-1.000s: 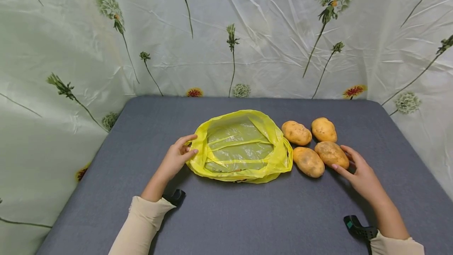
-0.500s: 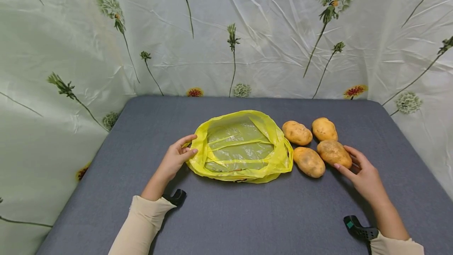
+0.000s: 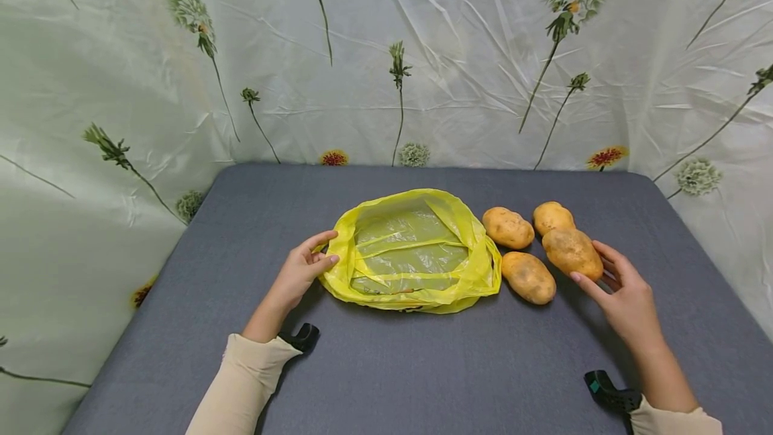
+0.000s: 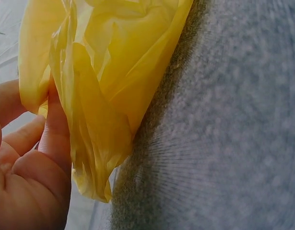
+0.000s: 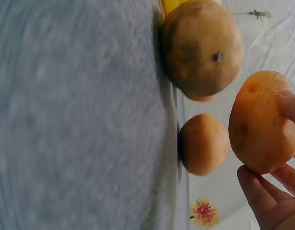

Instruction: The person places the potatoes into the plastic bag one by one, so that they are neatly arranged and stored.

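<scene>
yellow plastic bag (image 3: 413, 252): laid open at table centre; thin, limp and slippery, judged best taken by its rim.
left hand (image 3: 300, 267): at the bag's 9 o'clock, rim pinched between thumb and fingers.
held potato (image 3: 572, 253): lifted at the bag's 3 o'clock; judged firm, fairly heavy, best gripped round its middle.
right hand (image 3: 628, 299): fingers curled round the held potato.

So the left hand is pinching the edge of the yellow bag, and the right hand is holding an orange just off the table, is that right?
Not quite: the right hand holds a potato, not an orange. The right wrist view shows its speckled brown skin, lifted clear of the grey table beside the other potatoes. The left hand does pinch the edge of the yellow bag.
</scene>
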Action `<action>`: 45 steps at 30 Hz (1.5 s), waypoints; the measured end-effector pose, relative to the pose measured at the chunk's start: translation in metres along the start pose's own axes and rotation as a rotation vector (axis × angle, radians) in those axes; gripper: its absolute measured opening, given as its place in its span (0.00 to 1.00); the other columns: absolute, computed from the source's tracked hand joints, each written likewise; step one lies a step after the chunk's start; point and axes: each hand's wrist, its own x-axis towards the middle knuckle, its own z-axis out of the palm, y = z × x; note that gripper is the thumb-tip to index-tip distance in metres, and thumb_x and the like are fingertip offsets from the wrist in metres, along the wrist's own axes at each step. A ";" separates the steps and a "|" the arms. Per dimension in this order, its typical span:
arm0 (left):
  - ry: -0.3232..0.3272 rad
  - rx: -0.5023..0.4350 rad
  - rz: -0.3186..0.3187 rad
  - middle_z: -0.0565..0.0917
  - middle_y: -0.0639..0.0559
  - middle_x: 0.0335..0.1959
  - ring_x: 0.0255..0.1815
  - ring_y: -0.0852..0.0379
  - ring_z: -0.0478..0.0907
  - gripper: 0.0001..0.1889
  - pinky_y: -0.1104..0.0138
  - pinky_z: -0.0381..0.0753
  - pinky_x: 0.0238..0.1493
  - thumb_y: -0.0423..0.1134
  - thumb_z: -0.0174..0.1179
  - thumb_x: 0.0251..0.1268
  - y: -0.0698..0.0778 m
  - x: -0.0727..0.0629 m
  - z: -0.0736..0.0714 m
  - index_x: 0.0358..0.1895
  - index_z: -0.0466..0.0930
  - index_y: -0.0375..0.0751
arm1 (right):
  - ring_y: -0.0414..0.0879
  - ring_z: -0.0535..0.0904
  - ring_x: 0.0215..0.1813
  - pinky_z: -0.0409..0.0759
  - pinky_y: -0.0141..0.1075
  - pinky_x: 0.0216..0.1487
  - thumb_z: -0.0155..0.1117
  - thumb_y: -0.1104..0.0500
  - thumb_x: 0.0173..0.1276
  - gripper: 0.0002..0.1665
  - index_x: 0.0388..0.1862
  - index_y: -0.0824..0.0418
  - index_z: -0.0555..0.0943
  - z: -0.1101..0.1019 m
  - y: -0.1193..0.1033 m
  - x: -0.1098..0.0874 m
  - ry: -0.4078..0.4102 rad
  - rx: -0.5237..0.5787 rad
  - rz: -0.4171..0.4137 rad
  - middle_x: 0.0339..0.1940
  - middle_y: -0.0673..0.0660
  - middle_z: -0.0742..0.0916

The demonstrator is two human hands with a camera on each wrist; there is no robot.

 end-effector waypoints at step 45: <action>-0.013 0.001 0.007 0.71 0.46 0.25 0.22 0.61 0.68 0.25 0.73 0.70 0.24 0.28 0.58 0.58 0.000 0.000 -0.001 0.60 0.65 0.34 | 0.57 0.73 0.49 0.71 0.24 0.44 0.69 0.71 0.49 0.35 0.58 0.71 0.69 0.079 -0.091 0.054 -0.215 0.157 -0.190 0.53 0.66 0.75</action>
